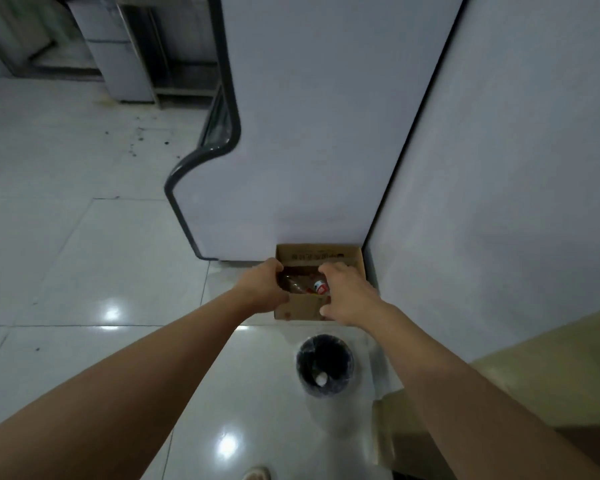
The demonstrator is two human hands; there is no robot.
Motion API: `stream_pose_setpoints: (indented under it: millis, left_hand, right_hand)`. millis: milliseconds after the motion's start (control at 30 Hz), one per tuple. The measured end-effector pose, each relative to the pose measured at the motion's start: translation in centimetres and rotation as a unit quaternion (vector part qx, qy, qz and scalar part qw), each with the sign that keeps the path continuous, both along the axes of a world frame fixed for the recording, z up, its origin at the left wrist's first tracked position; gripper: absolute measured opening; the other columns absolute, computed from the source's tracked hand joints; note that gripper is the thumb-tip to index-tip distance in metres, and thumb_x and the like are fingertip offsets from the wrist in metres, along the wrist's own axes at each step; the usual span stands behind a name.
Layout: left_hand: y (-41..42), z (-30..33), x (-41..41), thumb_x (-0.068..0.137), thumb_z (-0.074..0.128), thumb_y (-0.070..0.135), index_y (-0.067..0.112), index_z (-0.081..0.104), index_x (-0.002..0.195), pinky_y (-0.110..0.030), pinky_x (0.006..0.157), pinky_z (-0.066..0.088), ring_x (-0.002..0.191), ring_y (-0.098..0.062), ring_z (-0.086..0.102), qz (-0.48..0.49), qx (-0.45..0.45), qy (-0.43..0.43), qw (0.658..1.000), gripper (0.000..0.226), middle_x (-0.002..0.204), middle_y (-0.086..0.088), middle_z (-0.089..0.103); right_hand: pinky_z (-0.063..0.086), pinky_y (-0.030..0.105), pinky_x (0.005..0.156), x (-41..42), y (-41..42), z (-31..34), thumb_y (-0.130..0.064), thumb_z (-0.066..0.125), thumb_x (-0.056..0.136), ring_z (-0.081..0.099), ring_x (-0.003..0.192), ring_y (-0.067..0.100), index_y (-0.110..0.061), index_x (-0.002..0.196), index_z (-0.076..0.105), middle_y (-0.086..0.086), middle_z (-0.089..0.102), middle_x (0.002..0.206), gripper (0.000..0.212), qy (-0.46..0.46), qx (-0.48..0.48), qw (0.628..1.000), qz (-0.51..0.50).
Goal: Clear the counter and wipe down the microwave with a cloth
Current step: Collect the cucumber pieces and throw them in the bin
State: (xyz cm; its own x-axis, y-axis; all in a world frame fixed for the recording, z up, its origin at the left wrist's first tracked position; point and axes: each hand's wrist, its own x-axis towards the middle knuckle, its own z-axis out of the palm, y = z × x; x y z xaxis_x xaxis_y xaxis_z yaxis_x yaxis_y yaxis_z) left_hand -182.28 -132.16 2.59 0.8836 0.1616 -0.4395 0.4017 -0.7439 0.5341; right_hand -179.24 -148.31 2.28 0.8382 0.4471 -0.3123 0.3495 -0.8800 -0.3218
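Observation:
A brown cardboard box (317, 255) stands on the floor against the base of a white cabinet. Plastic bottles (303, 285) lie inside it, one with a red and white label. My left hand (262, 287) is curled over the box's left rim, fingers closed on the cardboard edge. My right hand (347, 292) hovers over the box's right side with fingers spread and nothing visibly held. No cloth or microwave shows in the head view.
A black bin (324, 365) with a dark liner stands on the floor just in front of the box. A white cabinet (309, 133) and a white wall (516, 168) rise behind. A beige counter edge (551, 358) lies at the right. Glossy floor tiles (84, 271) spread left.

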Motion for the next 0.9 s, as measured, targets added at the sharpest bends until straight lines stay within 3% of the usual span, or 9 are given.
stream_pose_setpoints:
  millis: [367, 900]
  left_hand:
    - [12.4, 9.8, -4.8, 0.08, 0.073, 0.019, 0.012, 0.047, 0.129, -0.037, 0.098, 0.047, 0.115, -0.025, 0.054, 0.119, -0.001, -0.087, 0.989, 0.056, 0.13, -0.01, 0.055]
    - [38.7, 16.5, -7.8, 0.08, 0.073, 0.02, 0.014, 0.047, 0.13, -0.035, 0.093, 0.049, 0.108, -0.023, 0.056, 0.123, 0.039, -0.144, 0.981, 0.057, 0.126, -0.009, 0.056]
  right_hand:
    - [0.041, 0.037, 0.1, -1.4, 11.3, 9.7, -0.022, 0.066, 0.083, 0.038, 0.125, 0.025, -0.014, 0.14, 0.032, 0.01, 0.038, 0.136, 0.067, -0.058, 0.004, 0.993, 0.1]
    - [0.043, 0.039, 0.099, -3.3, 37.7, 17.4, -0.026, 0.07, 0.081, 0.036, 0.129, 0.027, -0.016, 0.142, 0.029, 0.009, 0.032, 0.142, 0.074, -0.125, 0.001, 0.986, 0.112]
